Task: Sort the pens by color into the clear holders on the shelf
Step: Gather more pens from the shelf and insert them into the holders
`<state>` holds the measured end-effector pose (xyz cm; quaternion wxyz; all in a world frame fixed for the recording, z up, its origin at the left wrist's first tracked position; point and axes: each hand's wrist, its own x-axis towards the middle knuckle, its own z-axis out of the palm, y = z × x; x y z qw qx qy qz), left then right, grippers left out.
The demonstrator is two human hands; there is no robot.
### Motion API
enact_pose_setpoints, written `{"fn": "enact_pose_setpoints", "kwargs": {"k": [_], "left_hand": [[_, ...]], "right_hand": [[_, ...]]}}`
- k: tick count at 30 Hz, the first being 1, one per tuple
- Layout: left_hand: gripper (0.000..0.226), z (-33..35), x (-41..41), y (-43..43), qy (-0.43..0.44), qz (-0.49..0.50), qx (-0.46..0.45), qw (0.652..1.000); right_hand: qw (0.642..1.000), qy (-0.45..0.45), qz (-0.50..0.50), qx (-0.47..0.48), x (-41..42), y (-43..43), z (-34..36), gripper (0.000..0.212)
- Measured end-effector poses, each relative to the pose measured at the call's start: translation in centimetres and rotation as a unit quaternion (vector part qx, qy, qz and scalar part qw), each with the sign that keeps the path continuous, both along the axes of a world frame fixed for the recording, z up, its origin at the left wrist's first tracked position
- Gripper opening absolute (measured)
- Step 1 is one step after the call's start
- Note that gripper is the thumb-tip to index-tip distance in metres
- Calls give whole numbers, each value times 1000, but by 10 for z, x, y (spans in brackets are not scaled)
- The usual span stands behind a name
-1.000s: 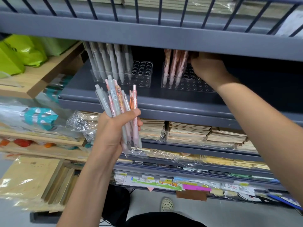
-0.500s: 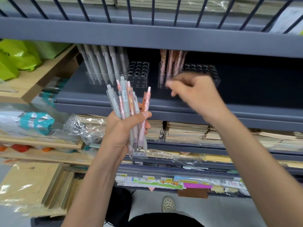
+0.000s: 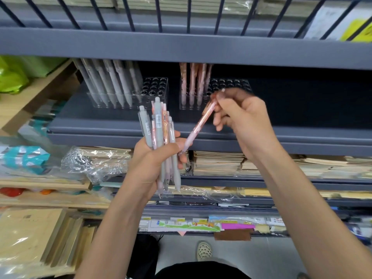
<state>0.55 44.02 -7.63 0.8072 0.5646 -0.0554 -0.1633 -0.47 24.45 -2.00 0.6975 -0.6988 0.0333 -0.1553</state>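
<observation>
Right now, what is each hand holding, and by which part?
The left hand grips a bundle of grey and pink plastic pens round their lower barrels. The right hand pinches one pink plastic pen near its clicker end.

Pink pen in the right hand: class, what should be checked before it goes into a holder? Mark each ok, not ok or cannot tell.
1. Grip: right hand pinches slim pink plastic pen: ok.
2. Pen's tip clear of left hand: cannot tell.
3. Pen upright for slotting: not ok, slanted.
4. Target: clear plastic holder with pink pens has empty holes: ok.
5. Rest: left hand grips mixed grey-and-pink pen bundle: ok.
</observation>
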Motion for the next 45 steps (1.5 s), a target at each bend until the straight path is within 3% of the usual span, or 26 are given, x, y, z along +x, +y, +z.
{"fn": "enact_pose_setpoints", "kwargs": {"k": [9,13,17,20,23,26,29,32,35,37,40,45], "left_hand": [[30,0,3,-8,-30,32,3,999],[25,-1,4,-7,-45,53,3,998],[30,-1,5,-1,-47,53,-2,998],[29,0,5,2,-50,49,-6,998],[18,1,4,4,-46,54,-17,997],[28,1,3,6,-41,56,-34,997],[25,-1,2,7,-26,67,-55,996],[21,-3,2,10,-16,84,-50,995],[24,-3,3,12,-9,93,-39,995],[23,-4,4,12,-9,91,-42,995],[25,-5,4,13,-10,85,-51,995],[22,-6,6,18,-2,89,-47,995]], "right_hand": [[999,15,50,-8,0,-6,-1,2],[996,-36,-36,79,10,-27,10,10],[981,-99,-155,64,28,-42,17,15],[975,-86,-203,-15,41,-45,15,11],[964,-36,-226,-133,56,-44,10,32],[939,-35,-230,-253,67,-38,12,32],[939,-75,-235,-239,72,-34,19,5],[944,-93,-240,-207,70,-33,23,14],[929,-85,-202,-299,69,-27,22,30],[913,-59,-187,-358,75,-25,19,19],[880,-13,-158,-448,82,-25,18,24],[851,30,-131,-508,84,-19,25,21]]}}
